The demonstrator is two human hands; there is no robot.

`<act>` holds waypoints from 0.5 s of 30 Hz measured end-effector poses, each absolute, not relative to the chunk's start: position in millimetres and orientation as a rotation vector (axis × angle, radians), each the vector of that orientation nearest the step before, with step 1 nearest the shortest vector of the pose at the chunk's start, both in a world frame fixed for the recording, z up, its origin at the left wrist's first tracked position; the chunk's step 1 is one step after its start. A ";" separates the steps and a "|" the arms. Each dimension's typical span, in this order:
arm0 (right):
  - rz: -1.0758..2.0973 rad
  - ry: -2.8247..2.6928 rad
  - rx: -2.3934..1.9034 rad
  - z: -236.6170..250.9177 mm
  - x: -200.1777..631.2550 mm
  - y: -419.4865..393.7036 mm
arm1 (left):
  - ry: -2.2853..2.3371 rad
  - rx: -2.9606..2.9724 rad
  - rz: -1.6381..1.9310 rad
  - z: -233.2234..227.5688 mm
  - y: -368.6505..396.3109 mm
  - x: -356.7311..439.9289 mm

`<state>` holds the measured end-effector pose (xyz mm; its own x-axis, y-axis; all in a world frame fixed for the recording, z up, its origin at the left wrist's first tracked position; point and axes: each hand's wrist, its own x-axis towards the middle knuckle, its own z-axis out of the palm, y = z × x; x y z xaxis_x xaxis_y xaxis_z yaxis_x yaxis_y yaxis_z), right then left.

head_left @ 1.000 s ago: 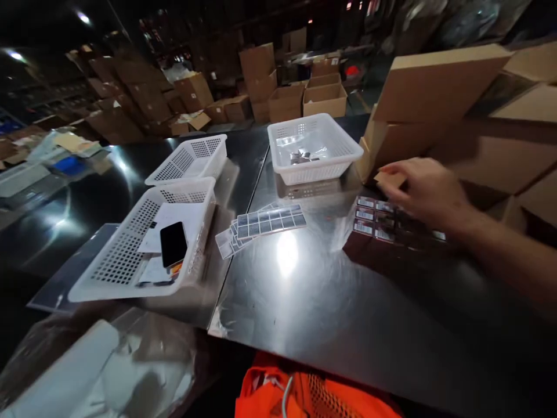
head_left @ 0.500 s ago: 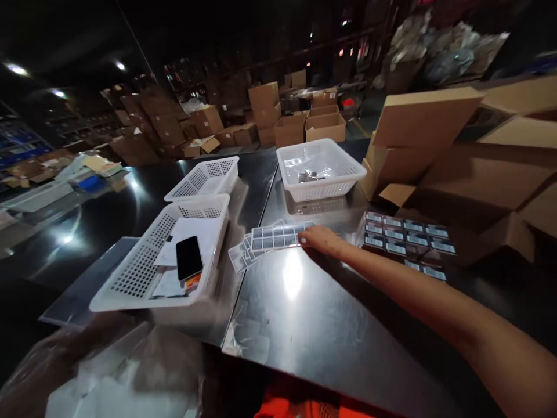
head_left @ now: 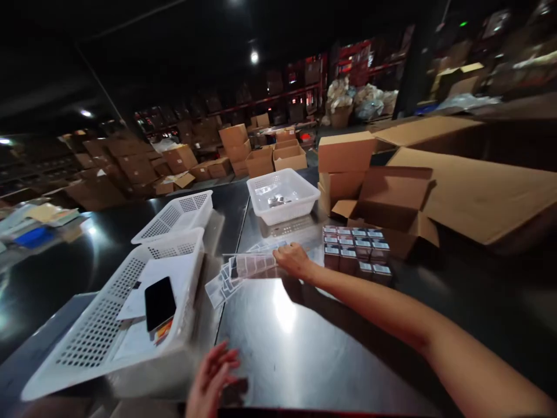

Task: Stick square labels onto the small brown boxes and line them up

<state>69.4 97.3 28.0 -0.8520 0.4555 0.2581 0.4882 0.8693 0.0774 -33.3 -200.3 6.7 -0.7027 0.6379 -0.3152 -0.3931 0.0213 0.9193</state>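
My right hand (head_left: 292, 260) is closed on the right end of a clear sheet (head_left: 255, 265) marked with a grid of squares, lifted and tilted above the metal table. Beneath it, several similar sheets (head_left: 217, 287) lie fanned out on the tabletop. My left hand (head_left: 214, 374) is in view at the bottom, over the table's near edge, fingers apart and slightly blurred, holding nothing. Right of my right hand, several small dark boxes with white labels (head_left: 354, 247) stand in rows.
A white basket (head_left: 191, 278) at the left holds papers and a black phone (head_left: 159, 304). Another white basket (head_left: 174, 216) lies behind it. At the back, a white basket (head_left: 285, 217) contains small metallic pieces in clear plastic. Open cardboard boxes (head_left: 391, 188) stand at the right.
My right hand has raised a gridded sheet off the fanned ones and tilted it. My left hand has come into view at the bottom. The camera view has turned to the right.
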 end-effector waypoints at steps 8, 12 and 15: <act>0.113 -2.398 -0.295 7.9 144.1 13.1 | 1.039 -0.064 1.773 22.2 -55.3 26.4; 0.493 -1.996 -0.514 2.1 185.4 24.3 | 1.071 -0.034 1.795 21.8 -48.9 32.9; 0.847 -1.796 -0.655 -3.3 197.6 42.5 | 1.117 -0.008 1.758 12.3 -56.9 43.6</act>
